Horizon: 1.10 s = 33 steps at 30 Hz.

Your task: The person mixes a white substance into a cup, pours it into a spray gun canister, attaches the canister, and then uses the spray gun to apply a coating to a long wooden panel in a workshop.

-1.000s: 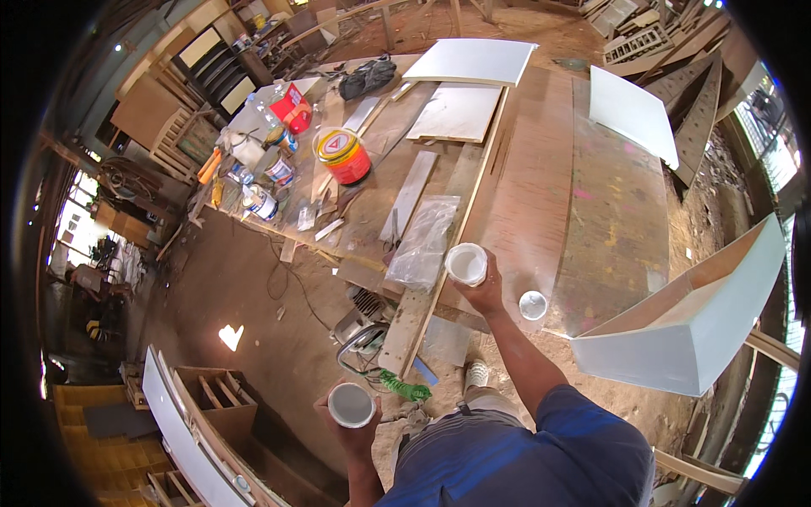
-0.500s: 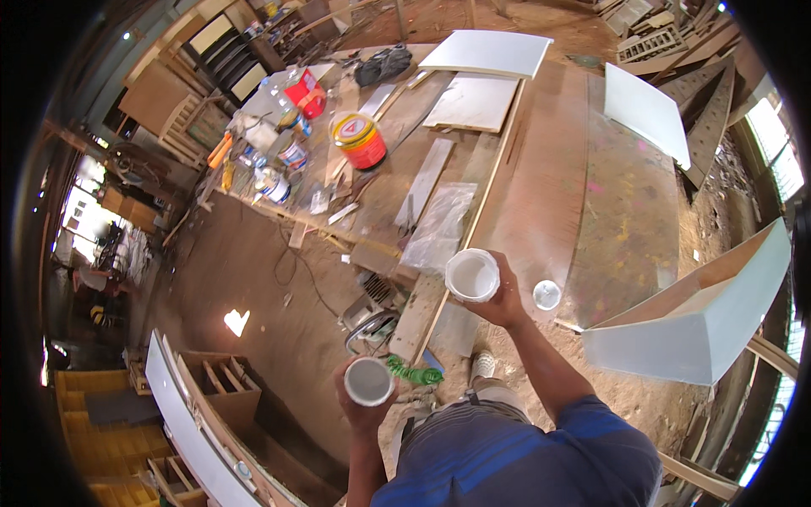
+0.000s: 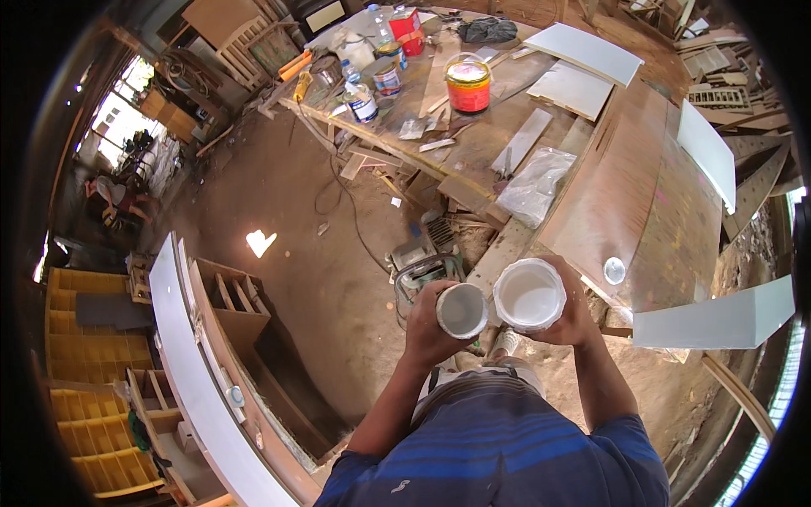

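Your left hand (image 3: 429, 325) is wrapped around a small white cup (image 3: 462, 310), fingers closed on its side, mouth tipped toward you. Your right hand (image 3: 574, 317) is closed around a bigger white tub (image 3: 530, 294), white paint inside. Cup sits at 9 o'clock of the tub, rims touching or just about. Both are held at chest height over the dirt floor (image 3: 321, 279), near the bench (image 3: 625, 194) edge. A round lid (image 3: 615, 270) lies on the bench at 2 o'clock of the tub. A red-and-yellow paint can (image 3: 468, 84) stands far off at 12 o'clock, a plastic bag (image 3: 534, 182) between.
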{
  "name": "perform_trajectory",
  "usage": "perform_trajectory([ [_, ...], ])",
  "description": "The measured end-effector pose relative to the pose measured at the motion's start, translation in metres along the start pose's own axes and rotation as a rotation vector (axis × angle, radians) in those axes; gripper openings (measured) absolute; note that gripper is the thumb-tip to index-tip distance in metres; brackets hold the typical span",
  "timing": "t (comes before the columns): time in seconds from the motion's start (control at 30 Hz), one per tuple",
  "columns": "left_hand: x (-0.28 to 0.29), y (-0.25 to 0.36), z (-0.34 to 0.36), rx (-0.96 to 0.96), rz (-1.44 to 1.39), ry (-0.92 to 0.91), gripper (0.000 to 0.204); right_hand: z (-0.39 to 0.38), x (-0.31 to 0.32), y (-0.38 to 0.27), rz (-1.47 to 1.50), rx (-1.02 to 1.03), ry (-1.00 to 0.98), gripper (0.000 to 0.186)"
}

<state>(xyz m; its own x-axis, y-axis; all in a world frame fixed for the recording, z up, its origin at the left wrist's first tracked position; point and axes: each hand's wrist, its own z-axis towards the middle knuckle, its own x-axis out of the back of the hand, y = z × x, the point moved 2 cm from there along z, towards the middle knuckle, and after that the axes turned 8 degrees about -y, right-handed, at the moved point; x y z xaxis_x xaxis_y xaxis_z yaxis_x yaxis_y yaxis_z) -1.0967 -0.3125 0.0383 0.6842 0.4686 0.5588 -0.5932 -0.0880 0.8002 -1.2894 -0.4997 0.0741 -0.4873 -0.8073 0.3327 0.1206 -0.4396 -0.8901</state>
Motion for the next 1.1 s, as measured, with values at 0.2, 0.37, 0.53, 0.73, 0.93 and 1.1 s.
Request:
perform_trajectory([
  [0.2, 0.023, -0.009, -0.016, -0.056, -0.019, 0.004, 0.085, 0.005, -0.042, -0.022, 0.017, -0.038, -0.057, 0.093],
  [0.37, 0.042, -0.033, -0.038, 0.036, -0.086, 0.012, 0.085, 0.023, -0.074, -0.043, -0.140, -0.002, -0.129, 0.090],
  [0.53, 0.056, -0.040, -0.046, -0.043, -0.057, 0.085, 0.083, 0.036, -0.094, -0.064, -0.289, -0.031, -0.167, 0.084],
  [0.73, 0.076, -0.050, -0.057, 0.024, -0.119, 0.131, 0.083, 0.058, -0.123, -0.075, -0.260, -0.062, -0.225, 0.077],
  [0.93, 0.088, -0.059, -0.069, 0.079, -0.110, 0.171, 0.081, 0.070, -0.139, -0.074, -0.366, -0.021, -0.300, 0.084],
  [1.1, 0.100, -0.063, -0.073, 0.088, -0.125, 0.186, 0.081, 0.086, -0.152, -0.084, -0.354, 0.001, -0.357, 0.083],
])
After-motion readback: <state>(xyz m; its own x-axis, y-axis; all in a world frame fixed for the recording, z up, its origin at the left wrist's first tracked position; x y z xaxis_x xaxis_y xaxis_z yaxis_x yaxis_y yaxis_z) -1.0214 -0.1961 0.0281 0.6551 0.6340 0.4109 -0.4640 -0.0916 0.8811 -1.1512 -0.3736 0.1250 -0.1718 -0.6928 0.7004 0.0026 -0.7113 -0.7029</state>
